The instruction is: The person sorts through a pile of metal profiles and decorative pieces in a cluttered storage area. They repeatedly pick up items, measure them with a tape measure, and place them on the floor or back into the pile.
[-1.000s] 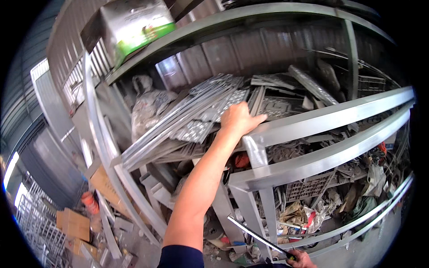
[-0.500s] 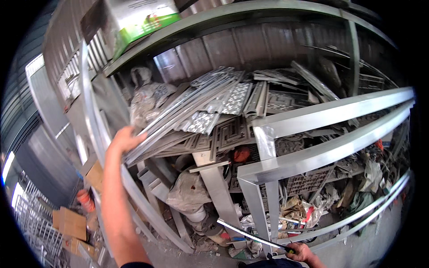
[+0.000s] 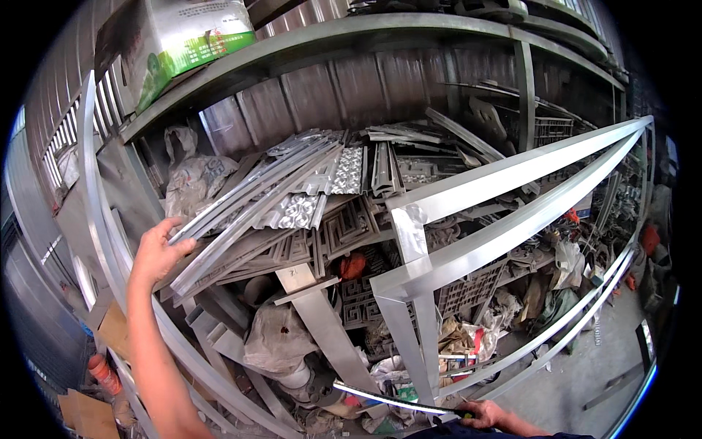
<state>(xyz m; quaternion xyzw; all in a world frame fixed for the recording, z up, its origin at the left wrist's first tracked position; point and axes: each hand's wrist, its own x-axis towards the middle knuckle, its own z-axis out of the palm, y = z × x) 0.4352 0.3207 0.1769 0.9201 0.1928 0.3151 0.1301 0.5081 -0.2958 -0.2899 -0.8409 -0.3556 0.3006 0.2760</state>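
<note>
My left hand (image 3: 159, 252) reaches up to the left end of a pile of long metal strips (image 3: 252, 194). Its thumb and fingers close around the end of one strip (image 3: 191, 228). Under and beside these strips lie silver embossed panels (image 3: 296, 211) and dull grey fretwork pieces (image 3: 351, 228). Low in the view, my right hand (image 3: 482, 414) is closed on what looks like a tape measure, its case mostly covered by the fingers. The thin, pale blade (image 3: 391, 399) sticks out to the left.
A welded metal frame (image 3: 504, 183) juts out at the right, with rails (image 3: 556, 344) near the floor. Curved-looking uprights (image 3: 110, 219) stand left of my arm. Bags (image 3: 285, 336) and scrap fill the lower shelf. A white-green box (image 3: 197, 44) sits above; cardboard boxes (image 3: 88, 415) lie lower left.
The view has swung right, so the rack sits further left in it. My left hand stays at the strips' end, now pinching one. My right hand still holds the tape measure.
</note>
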